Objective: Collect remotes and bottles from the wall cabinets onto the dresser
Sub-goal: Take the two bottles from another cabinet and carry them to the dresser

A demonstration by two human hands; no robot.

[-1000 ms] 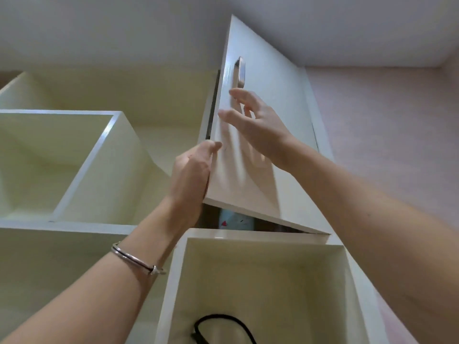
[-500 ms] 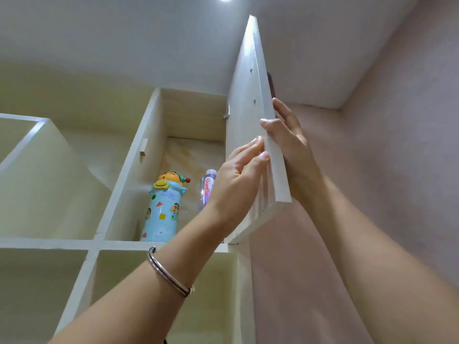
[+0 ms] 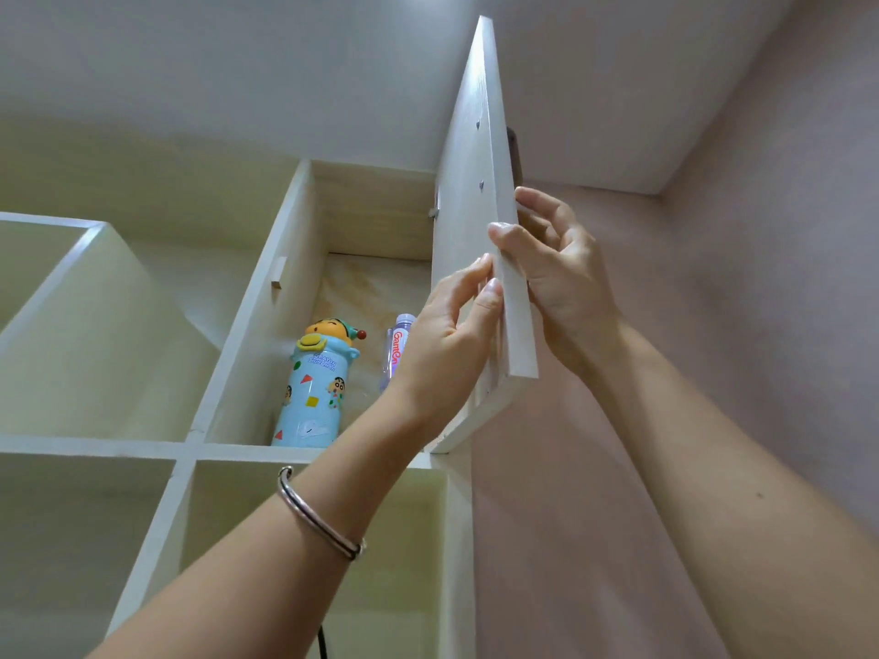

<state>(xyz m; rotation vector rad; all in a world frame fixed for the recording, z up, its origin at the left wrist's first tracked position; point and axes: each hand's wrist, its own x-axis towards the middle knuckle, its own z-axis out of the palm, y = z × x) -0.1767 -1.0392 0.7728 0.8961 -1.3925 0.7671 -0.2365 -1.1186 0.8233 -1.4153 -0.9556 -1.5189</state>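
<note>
The white cabinet door (image 3: pixel 475 192) stands swung wide open, seen edge-on. My left hand (image 3: pixel 447 344) rests on its inner face with fingertips at the door's edge. My right hand (image 3: pixel 556 273) curls around the same edge from the outer side. Inside the opened upper compartment stand a light-blue cartoon bottle (image 3: pixel 316 387) with a yellow character lid and, behind it to the right, a clear bottle (image 3: pixel 397 349) with a purple cap and red lettering, partly hidden by my left hand.
Open cream-coloured cabinet compartments (image 3: pixel 95 325) lie left and below. A black cord (image 3: pixel 322 642) shows in the lower compartment. A pink wall (image 3: pixel 713 373) runs along the right, the ceiling is close above. A silver bangle (image 3: pixel 318 516) sits on my left wrist.
The door went from almost closed to wide open, uncovering the two bottles. My left hand slid from the door's left edge to its inner face; my right moved onto the edge.
</note>
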